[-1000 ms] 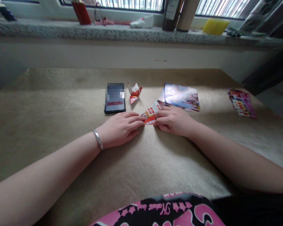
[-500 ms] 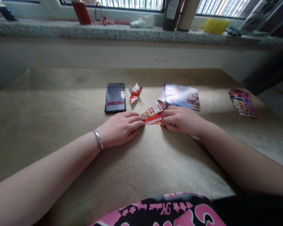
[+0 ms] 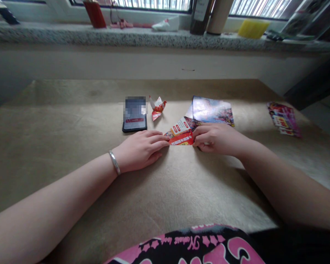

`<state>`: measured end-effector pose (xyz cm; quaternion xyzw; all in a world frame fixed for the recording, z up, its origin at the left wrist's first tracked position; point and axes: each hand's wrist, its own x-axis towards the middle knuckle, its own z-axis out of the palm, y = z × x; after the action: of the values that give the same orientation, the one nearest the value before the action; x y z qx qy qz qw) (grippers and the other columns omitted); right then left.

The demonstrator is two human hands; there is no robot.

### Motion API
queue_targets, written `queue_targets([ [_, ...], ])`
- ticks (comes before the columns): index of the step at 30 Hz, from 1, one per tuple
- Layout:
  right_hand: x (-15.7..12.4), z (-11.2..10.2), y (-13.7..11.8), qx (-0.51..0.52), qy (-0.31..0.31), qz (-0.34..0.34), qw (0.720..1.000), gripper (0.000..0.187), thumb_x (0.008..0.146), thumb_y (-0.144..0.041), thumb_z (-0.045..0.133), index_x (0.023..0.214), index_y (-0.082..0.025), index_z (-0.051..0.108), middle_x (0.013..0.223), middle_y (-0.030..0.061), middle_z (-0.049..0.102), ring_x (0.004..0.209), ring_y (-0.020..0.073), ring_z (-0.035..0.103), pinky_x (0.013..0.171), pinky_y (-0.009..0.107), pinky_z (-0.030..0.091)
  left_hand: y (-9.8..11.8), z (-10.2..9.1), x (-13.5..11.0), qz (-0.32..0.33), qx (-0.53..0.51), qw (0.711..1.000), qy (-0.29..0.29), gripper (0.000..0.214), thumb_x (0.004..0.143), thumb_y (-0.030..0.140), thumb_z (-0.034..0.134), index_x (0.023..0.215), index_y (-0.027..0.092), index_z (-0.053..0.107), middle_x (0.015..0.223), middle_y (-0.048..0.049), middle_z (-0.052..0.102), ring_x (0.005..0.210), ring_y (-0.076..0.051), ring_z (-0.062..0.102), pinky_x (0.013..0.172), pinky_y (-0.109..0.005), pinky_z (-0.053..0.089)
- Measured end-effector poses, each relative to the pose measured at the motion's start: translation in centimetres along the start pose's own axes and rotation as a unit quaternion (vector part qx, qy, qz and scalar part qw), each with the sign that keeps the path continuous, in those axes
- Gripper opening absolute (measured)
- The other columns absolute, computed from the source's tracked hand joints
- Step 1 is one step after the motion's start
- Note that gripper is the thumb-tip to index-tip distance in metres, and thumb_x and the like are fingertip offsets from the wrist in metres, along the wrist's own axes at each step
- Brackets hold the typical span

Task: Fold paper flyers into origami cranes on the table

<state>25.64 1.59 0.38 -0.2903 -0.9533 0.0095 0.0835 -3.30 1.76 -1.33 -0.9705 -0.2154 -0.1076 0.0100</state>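
Note:
A folded piece of printed paper (image 3: 180, 135), red and white with some yellow, lies on the table between my hands. My left hand (image 3: 143, 148) rests flat with fingers stretched out, its fingertips pressing the paper's left end. The fingers of my right hand (image 3: 211, 139) are curled and closed on the paper's right end, which they partly hide. Just beyond my left hand stands a small red and white folded paper bird (image 3: 158, 108). Behind my right hand is a stack of glossy printed sheets (image 3: 213, 110).
A phone (image 3: 134, 114) lies on the table (image 3: 148, 205) beyond my left hand. Several colourful printed papers (image 3: 284, 119) are at the far right. The granite windowsill (image 3: 143, 39) behind carries a red container (image 3: 95, 14), dark and beige bottles and a yellow block (image 3: 253, 29).
My right hand has slid slightly right along the paper, so more of the red strip shows. My left hand has stayed in place.

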Motion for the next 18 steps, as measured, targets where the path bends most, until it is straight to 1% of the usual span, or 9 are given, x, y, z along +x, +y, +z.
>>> queue_targets([
  [7,-0.51,-0.23,0.35,0.016,-0.022,0.022,0.999,0.019,0.079,-0.015,0.052,0.079,-0.024,0.069,0.096,0.0005,0.069,0.082,0.0137,0.063,0.065,0.025,0.042,-0.05,0.05,-0.12,0.002,-0.005,1.0,0.0,0.033,0.09,0.025,0.047,0.121,0.017,0.055,0.128,-0.0071,0.058,0.118,-0.023,0.052,0.099,-0.04,0.047],
  [14,-0.66,-0.6,0.2,-0.019,-0.033,0.039,0.999,0.02,0.076,-0.015,0.054,0.077,-0.026,0.07,0.096,-0.0012,0.07,0.079,0.013,0.063,0.061,0.024,0.039,-0.14,0.02,-0.12,0.003,-0.007,1.0,0.003,0.033,0.089,0.024,0.048,0.12,0.016,0.056,0.127,-0.008,0.058,0.118,-0.023,0.052,0.099,-0.039,0.047],
  [18,-0.86,-0.83,0.23,-0.022,-0.037,0.043,0.998,0.019,0.076,-0.016,0.054,0.074,-0.026,0.07,0.095,-0.0023,0.07,0.078,0.0122,0.063,0.06,0.024,0.038,-0.26,0.2,-0.2,0.002,-0.015,1.0,0.004,0.033,0.089,0.022,0.049,0.12,0.016,0.056,0.128,-0.0066,0.058,0.119,-0.022,0.052,0.099,-0.04,0.048],
])
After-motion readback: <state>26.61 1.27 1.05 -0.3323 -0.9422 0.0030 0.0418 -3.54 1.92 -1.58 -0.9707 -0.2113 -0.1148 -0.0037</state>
